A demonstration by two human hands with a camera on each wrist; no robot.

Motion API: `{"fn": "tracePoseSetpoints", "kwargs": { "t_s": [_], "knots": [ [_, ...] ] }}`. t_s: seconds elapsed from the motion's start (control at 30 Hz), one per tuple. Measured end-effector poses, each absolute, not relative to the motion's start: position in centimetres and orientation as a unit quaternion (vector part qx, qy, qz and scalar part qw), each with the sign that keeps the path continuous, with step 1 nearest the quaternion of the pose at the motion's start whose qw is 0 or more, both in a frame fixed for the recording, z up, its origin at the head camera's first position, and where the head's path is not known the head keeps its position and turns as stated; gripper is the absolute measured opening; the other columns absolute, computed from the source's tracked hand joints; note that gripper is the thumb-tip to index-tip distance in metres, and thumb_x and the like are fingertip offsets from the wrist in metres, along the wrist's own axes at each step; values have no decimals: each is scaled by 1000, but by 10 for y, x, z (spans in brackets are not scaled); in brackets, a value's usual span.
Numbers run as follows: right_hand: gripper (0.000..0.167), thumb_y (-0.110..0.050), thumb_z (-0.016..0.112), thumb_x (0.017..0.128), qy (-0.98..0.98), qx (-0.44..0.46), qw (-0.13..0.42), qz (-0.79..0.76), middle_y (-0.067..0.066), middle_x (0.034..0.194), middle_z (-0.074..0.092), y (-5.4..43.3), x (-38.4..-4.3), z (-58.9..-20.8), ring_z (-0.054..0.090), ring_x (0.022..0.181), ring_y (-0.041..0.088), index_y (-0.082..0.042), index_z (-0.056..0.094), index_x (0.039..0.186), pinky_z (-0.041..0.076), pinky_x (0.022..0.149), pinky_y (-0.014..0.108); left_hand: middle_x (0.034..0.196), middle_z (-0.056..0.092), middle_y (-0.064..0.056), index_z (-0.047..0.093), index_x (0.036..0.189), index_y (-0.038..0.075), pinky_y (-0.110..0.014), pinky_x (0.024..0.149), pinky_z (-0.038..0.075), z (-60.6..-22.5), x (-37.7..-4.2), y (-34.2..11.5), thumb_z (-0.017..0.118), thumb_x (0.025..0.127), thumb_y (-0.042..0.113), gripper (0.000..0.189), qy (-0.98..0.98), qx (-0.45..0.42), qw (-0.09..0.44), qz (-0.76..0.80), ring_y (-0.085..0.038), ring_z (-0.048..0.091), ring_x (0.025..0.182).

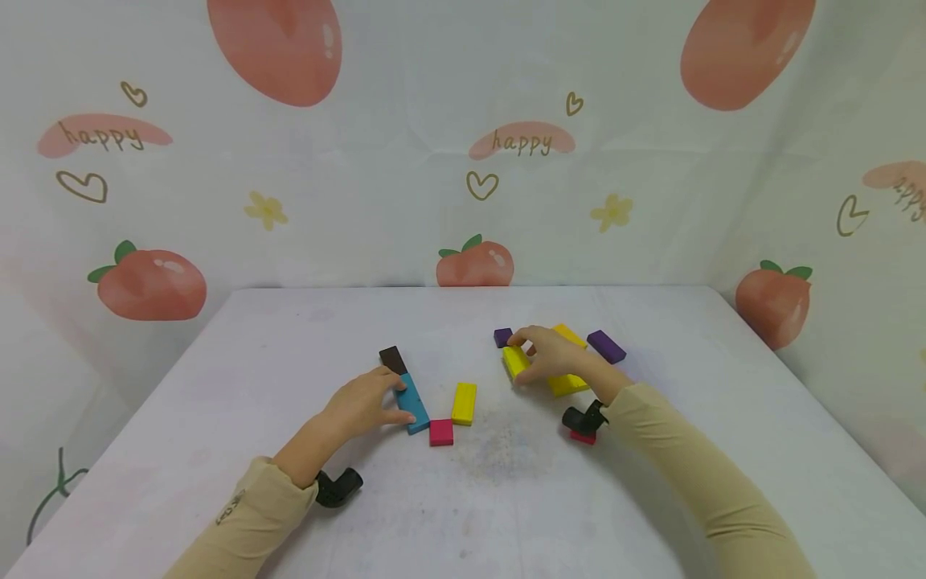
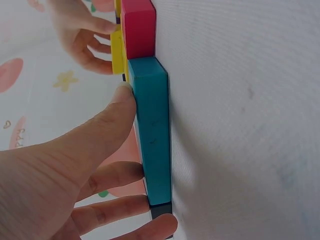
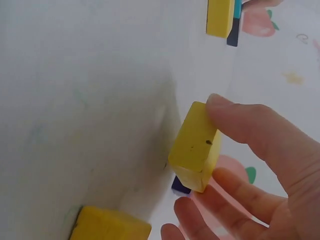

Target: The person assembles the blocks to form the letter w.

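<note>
A blue block [image 1: 411, 404] lies flat on the table, end to end with a dark brown block [image 1: 392, 359]. My left hand [image 1: 359, 404] touches the blue block with thumb and fingertips spread along it; one finger reaches the dark block in the left wrist view. A pink-red block [image 1: 441, 433] adjoins the blue block's near end, and a yellow block [image 1: 465, 404] stands at its corner. Farther right, my right hand [image 1: 551, 355] pinches another yellow block [image 3: 195, 145] between thumb and fingers. That block looks tilted above the table in the right wrist view.
Beside the right hand lie more yellow blocks [image 1: 568, 385], partly hidden by it. A small purple block [image 1: 502, 338] sits beyond its fingers, a longer purple block [image 1: 606, 346] to its right. Under the right wrist camera [image 1: 583, 418], a red block [image 1: 583, 438] shows partly.
</note>
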State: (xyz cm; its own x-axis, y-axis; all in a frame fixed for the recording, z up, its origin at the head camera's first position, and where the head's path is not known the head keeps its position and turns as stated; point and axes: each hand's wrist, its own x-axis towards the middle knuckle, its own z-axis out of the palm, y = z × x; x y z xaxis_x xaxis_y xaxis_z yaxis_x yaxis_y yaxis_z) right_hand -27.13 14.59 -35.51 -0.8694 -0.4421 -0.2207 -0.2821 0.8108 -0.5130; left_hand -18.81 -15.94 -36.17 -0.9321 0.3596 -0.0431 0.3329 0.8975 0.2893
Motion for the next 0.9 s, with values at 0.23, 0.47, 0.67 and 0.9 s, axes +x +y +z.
{"fn": "tracePoseSetpoints", "kwargs": {
  "t_s": [0.23, 0.47, 0.67, 0.9],
  "knots": [
    [59, -23, 77, 76, 933, -204, 157, -252, 14, 130, 51, 138, -270, -353, 53, 110, 27, -8, 51, 128, 50, 95, 38, 124, 57, -18, 62, 114, 3, -46, 97, 48, -362, -188, -159, 75, 75, 39, 55, 972, 180, 45, 141, -32, 55, 113],
    [59, -23, 77, 76, 927, -210, 156, -269, 14, 128, 50, 130, -269, -354, 53, 109, 27, -7, 52, 126, 50, 96, 37, 124, 57, -18, 62, 114, 3, -47, 97, 48, -361, -188, -159, 75, 76, 39, 55, 972, 179, 48, 144, -32, 55, 113],
    [59, -23, 78, 76, 921, -231, 146, -278, 16, 126, 51, 125, -271, -357, 54, 105, 26, -4, 52, 126, 50, 96, 37, 124, 57, -18, 62, 115, 2, -47, 97, 48, -362, -188, -159, 75, 76, 39, 55, 972, 180, 46, 146, -32, 55, 114],
    [57, -24, 77, 76, 923, -235, 134, -274, 18, 121, 53, 115, -272, -360, 53, 98, 24, -2, 54, 122, 51, 92, 35, 125, 56, -18, 62, 114, 2, -47, 97, 48, -363, -189, -159, 75, 76, 38, 55, 972, 178, 47, 146, -32, 55, 114]
  ]
}}
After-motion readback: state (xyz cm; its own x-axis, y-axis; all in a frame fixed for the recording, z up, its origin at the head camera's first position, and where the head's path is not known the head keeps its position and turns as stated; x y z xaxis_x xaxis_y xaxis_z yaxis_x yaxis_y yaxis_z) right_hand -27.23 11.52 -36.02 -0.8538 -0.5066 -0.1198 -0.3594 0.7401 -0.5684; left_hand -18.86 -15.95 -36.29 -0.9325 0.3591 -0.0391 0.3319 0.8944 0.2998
